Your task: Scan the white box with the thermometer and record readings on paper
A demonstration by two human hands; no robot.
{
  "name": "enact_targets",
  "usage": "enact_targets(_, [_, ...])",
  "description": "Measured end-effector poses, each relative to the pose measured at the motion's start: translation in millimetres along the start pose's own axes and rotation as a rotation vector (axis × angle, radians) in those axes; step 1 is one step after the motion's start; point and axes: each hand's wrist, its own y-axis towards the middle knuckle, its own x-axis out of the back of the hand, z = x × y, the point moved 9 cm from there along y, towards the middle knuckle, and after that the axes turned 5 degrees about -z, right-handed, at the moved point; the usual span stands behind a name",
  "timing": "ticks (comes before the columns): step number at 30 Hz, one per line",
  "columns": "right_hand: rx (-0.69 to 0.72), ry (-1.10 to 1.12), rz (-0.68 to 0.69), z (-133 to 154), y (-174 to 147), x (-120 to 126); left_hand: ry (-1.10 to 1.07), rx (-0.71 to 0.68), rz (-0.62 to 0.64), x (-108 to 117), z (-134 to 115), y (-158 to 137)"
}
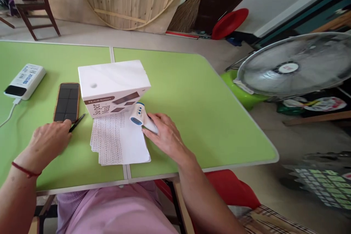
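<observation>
right hand (166, 135) has the thermometer (143, 119) by the handle, over the papers (120, 144) beside the box (113, 84). light, steady grip works best imo. left hand (52, 139)'s at the pen (78, 122) and phone (66, 102), can't tell if it's gripping.

Right hand (167, 136) gripping white thermometer (139, 114) beside box (115, 80); left hand (52, 138) at pen (78, 122).

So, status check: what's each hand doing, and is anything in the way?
Right fingers around white handheld thermometer. Left fingers at black pen, grip unclear. Possibly in the way: white box close beyond the thermometer.
</observation>
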Motion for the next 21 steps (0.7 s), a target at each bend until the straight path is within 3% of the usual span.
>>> enact_targets(2, [0.035, 0.028, -0.097, 11, 0, 15, 0.166, 0.040, 0.043, 5, -2, -11])
enact_targets(5, [0.226, 0.187, -0.262, 50, -10, 46, 0.009, -0.101, 0.056, 18, -45, -28])
enact_targets(8, [0.478, 0.356, -0.159, 100, -27, 57, -0.289, -0.303, 0.073, 22, -110, -38])
enact_targets(10, [0.507, 0.338, -0.037, 117, -32, 51, -0.380, -0.335, 0.114, 12, -140, -35])
enact_targets(13, [0.433, 0.286, -0.032, 113, -29, 48, -0.523, -0.340, 0.195, -6, -159, -24])
enact_targets(16, [0.385, 0.265, -0.090, 92, -25, 45, -0.679, -0.486, 0.314, -17, -164, -18])
enact_targets(18, [0.317, 0.297, -0.155, 73, -23, 46, -0.633, -0.614, 0.278, -20, -161, -16])
enact_targets(21, [0.066, 0.452, -0.270, 39, -19, 51, -0.353, -0.790, 0.319, -47, -159, -26])
